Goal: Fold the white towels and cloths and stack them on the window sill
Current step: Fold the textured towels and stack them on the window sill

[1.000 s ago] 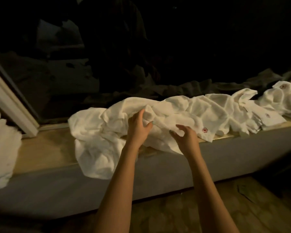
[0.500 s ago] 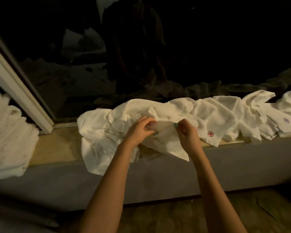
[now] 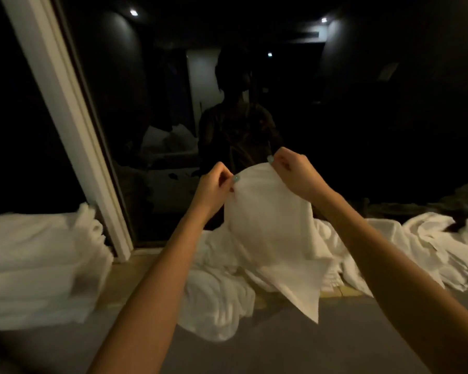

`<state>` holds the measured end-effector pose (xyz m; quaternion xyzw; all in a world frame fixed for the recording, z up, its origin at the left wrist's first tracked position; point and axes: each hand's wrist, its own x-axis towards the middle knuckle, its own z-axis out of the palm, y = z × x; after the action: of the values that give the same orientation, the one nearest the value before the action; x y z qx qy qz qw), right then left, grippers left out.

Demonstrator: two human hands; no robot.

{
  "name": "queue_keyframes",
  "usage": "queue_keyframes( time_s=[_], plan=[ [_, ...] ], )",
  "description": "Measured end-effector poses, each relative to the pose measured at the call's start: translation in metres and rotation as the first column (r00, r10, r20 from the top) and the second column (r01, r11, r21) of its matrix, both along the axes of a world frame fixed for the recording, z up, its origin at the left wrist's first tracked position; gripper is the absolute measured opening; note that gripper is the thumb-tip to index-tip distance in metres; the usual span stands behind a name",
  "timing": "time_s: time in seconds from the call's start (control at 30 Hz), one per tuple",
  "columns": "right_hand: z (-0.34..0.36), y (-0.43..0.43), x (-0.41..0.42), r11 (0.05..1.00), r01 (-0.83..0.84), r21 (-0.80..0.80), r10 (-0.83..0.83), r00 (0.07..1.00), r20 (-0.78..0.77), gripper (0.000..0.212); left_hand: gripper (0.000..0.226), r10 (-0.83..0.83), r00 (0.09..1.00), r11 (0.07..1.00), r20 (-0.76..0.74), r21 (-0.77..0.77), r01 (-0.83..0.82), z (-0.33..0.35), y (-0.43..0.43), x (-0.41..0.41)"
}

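I hold a white cloth (image 3: 270, 233) up in the air above the window sill (image 3: 130, 282). My left hand (image 3: 214, 187) pinches its upper left edge and my right hand (image 3: 295, 171) pinches its upper right edge. The cloth hangs down between my forearms, with a pointed corner dangling low in front of the sill's grey face. Under it lies a heap of loose white towels (image 3: 216, 300) that spills over the sill's front. A stack of folded white towels (image 3: 38, 265) sits on the sill at the left.
More crumpled white cloths (image 3: 427, 255) stretch along the sill to the right. A white window frame post (image 3: 65, 109) slants up at the left, beside dark glass (image 3: 362, 117) that mirrors the room. The grey wall face (image 3: 281, 352) lies below the sill.
Both hands have lifted the cloth from the heap and raised it high, spread between them. The view has tilted up and shifted, so the folded stack at the left shows more.
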<state>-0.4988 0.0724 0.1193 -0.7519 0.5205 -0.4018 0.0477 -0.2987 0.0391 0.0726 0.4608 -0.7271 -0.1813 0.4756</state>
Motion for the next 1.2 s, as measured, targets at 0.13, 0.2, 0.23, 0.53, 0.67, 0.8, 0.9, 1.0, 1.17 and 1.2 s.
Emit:
queue_keyframes(
  time_s=[0.13,0.2,0.23,0.53,0.67,0.8,0.9,1.0,1.17,1.2],
  plan=[
    [0.065,0.018,0.028,0.991,-0.043,0.124,0.06,0.989,-0.138,0.029,0.017,0.047,0.996,0.984,-0.071,-0.167,-0.058,0.061,0.023,0.033],
    [0.083,0.022,0.033,0.985,0.001,0.174,0.038,0.975,-0.22,0.032,0.013,0.098,0.99,0.96,-0.101,-0.254,-0.121,0.089,0.035,0.053],
    [0.089,0.025,0.035,0.983,0.012,0.184,0.03,0.974,-0.224,0.031,0.012,0.114,0.986,0.95,-0.12,-0.279,-0.144,0.101,0.042,0.065],
    [0.108,0.086,0.094,0.964,-0.263,0.038,0.255,0.956,0.142,0.022,0.009,0.163,0.975,0.968,-0.151,-0.169,-0.188,0.131,0.138,0.165],
    [0.113,0.115,0.152,0.907,-0.42,0.013,0.412,0.895,0.174,0.021,0.01,0.158,0.984,0.987,-0.084,0.048,-0.154,0.117,0.191,0.196],
    [0.099,0.14,0.218,0.833,-0.529,0.159,0.535,0.845,0.007,0.02,0.018,0.04,0.999,0.978,-0.031,0.204,-0.033,0.098,0.234,0.205],
    [0.08,0.151,0.256,0.78,-0.585,0.222,0.603,0.798,-0.016,0.019,0.026,0.009,0.996,0.946,-0.094,0.323,0.022,0.079,0.255,0.211],
    [0.059,0.15,0.277,0.783,-0.582,0.22,0.581,0.81,0.075,0.02,0.02,0.055,0.992,0.928,-0.116,0.372,-0.008,0.06,0.264,0.218],
    [0.008,0.153,0.279,0.76,-0.595,0.261,0.41,0.751,0.517,0.042,0.032,0.142,0.927,0.956,-0.346,0.292,-0.038,0.035,0.272,0.23],
    [-0.01,0.156,0.278,0.723,-0.599,0.345,0.333,0.739,0.585,0.052,0.041,0.148,0.914,0.955,-0.378,0.296,-0.033,0.032,0.273,0.235]
  ],
)
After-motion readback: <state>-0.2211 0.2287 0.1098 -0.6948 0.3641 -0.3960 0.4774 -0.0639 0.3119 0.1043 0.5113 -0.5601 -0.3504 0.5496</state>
